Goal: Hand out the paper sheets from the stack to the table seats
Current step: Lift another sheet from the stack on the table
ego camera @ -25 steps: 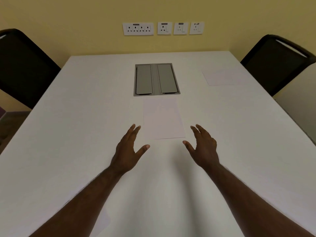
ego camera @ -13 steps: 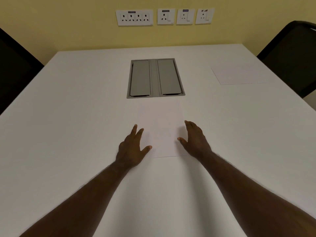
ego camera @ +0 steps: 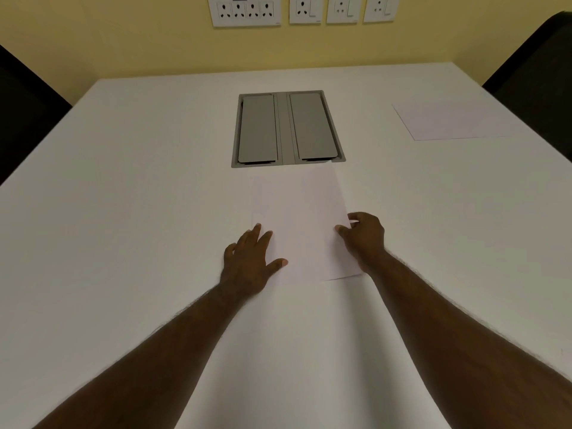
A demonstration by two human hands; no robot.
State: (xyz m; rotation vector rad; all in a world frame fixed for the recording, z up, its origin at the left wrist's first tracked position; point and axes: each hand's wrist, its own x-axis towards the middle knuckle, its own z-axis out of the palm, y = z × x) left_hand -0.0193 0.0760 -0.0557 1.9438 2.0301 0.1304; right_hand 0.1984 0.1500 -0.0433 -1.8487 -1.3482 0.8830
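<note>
White paper stack (ego camera: 297, 224) lies mid-table, long axis running away from us. Our right hand (ego camera: 363, 238) pinches its top sheet's right edge; left hand (ego camera: 250, 261), fingers flat, pins the left edge.

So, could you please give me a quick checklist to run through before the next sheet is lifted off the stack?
1. Left hand flat on the stack, holding it down: ok.
2. Right hand pinches the top sheet at its right edge: ok.
3. Only one sheet pinched: cannot tell.
4. Top sheet skewed off the stack: ok.
5. Far right seat already has a placed sheet: ok.
6. Left seat served: not ok.
</note>
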